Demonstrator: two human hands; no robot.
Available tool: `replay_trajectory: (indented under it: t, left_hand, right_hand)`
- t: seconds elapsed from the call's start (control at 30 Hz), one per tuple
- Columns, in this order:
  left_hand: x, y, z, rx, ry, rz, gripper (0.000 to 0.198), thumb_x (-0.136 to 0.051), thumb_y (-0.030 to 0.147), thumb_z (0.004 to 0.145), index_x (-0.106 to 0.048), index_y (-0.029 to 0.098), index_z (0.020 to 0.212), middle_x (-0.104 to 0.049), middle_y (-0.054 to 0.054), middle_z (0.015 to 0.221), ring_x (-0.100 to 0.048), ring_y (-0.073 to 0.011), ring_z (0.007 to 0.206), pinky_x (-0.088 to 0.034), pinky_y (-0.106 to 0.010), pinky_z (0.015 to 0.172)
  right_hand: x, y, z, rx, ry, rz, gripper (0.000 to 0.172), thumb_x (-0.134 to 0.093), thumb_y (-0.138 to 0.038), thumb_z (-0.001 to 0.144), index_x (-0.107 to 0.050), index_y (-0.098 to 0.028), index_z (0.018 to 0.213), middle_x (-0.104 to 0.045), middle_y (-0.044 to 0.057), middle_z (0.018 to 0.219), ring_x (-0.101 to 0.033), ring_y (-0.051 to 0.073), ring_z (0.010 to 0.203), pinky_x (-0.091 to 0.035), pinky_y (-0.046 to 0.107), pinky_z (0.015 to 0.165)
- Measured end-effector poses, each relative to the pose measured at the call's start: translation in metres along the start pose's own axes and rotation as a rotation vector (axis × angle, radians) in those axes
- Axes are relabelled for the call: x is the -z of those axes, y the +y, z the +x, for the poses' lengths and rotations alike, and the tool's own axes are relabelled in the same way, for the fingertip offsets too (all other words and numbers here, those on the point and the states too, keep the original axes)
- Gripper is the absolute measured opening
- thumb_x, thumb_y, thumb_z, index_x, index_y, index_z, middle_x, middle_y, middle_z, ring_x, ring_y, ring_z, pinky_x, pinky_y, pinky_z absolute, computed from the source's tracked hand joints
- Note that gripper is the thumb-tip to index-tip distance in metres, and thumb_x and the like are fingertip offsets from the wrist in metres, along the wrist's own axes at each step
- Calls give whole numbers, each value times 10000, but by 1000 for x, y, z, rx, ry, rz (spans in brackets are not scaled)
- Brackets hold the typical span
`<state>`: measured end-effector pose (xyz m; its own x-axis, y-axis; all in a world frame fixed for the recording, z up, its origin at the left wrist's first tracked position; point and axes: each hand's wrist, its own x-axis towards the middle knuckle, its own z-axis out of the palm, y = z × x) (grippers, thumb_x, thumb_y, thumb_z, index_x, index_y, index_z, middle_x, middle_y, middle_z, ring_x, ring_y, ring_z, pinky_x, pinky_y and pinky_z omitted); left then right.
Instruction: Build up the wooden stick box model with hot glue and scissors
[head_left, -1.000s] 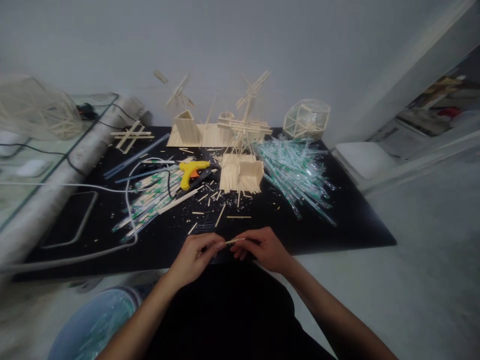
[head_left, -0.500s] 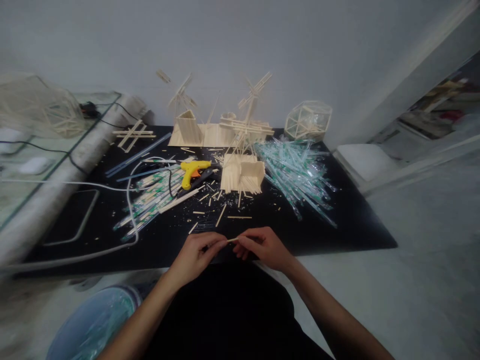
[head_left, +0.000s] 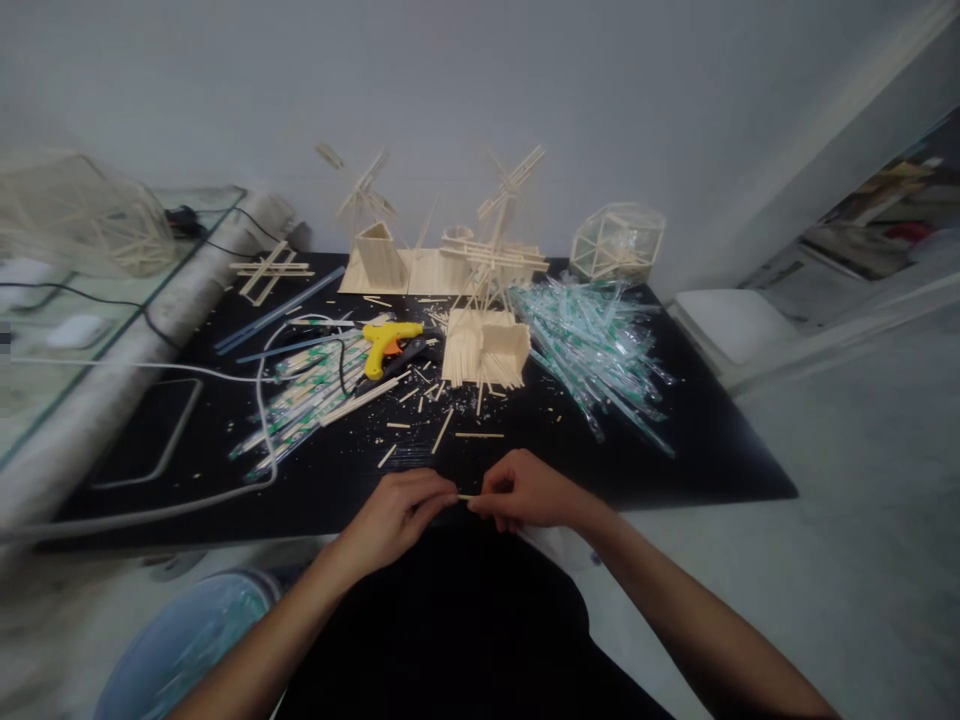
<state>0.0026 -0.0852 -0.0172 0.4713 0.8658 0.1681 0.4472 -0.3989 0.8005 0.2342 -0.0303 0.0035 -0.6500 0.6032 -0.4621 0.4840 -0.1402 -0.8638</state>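
Note:
My left hand (head_left: 397,518) and my right hand (head_left: 525,492) meet at the near edge of a black mat (head_left: 720,440). Both pinch a thin wooden stick (head_left: 465,497); only a short pale piece shows between the fingertips. Loose stick offcuts (head_left: 441,430) lie on the mat just beyond my hands. Farther off lie a yellow glue gun (head_left: 386,340) and a small box of glued sticks (head_left: 487,348).
Wrapped sticks (head_left: 307,400) are piled at the left, clear wrappers (head_left: 592,345) at the right. Stick windmill models (head_left: 450,250) and a polyhedron frame (head_left: 616,240) stand at the back. A white cable (head_left: 259,420) loops across the mat. A bin (head_left: 187,650) sits low left.
My hands have closed in on each other, so less of the stick shows between them. The right hand turned knuckles-up and shifted slightly left.

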Motion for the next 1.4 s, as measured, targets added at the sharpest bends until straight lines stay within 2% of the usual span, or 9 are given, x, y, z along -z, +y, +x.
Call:
replay_trajectory:
  t: [0.27,0.4,0.5,0.63,0.83,1.0,1.13,1.4]
  left_hand:
    - [-1,0,2,-10,-18,48,260,-476,262,1051,-710,184,971,-704,-32,844,-652,-138,771,-492,-252,711]
    - [-2,1,1,-13,-14,43,261,-472,261,1053,-712,183,988,-712,-40,866,-655,-139,781,-496,-251,721]
    - [-5,0,0,14,14,33,242,-487,264,1049,-711,185,1002,-709,-31,868,-652,-129,777,-489,-239,723]
    - [-8,-1,0,66,60,19,223,-511,274,1041,-710,188,988,-711,-21,863,-648,-124,761,-479,-235,715]
    - [-7,1,2,68,78,-11,229,-510,281,1038,-710,185,982,-728,-36,887,-661,-139,779,-495,-251,736]
    - [-5,3,4,76,55,38,265,-468,279,1049,-676,182,917,-698,-19,815,-642,-135,735,-478,-249,705]
    - [-4,3,4,70,42,61,260,-457,272,1051,-662,188,914,-686,-10,809,-637,-133,738,-474,-249,712]
    - [-6,3,4,62,22,98,267,-440,270,1057,-642,187,904,-667,-5,798,-636,-134,741,-458,-245,704]
  right_hand:
    - [-4,-3,2,-5,45,-57,483,-781,-560,797,-654,-152,574,-605,-13,477,-556,90,410,-391,174,407]
    - [-5,-5,1,1,70,-73,501,-798,-581,771,-645,-156,552,-606,-10,475,-556,100,413,-386,193,412]
    - [0,-7,-1,82,148,-106,419,-777,-540,814,-738,-148,672,-667,11,560,-598,111,486,-419,198,457]
    - [10,-6,-4,161,209,79,427,-637,-535,928,-776,-132,908,-737,58,767,-666,134,609,-542,240,560]
    - [15,-2,-9,131,69,159,337,-698,-420,905,-771,-119,1039,-779,87,862,-717,148,687,-603,291,674]
    - [9,-6,-9,144,126,22,172,-677,-272,902,-774,-136,945,-776,56,792,-714,142,657,-573,261,647]
    - [3,-8,-6,165,167,-125,104,-666,-202,892,-751,-155,853,-754,24,726,-694,135,625,-516,234,614]
    - [1,-10,-1,154,191,-266,125,-725,-235,891,-706,-158,794,-683,-13,632,-626,125,579,-430,224,583]
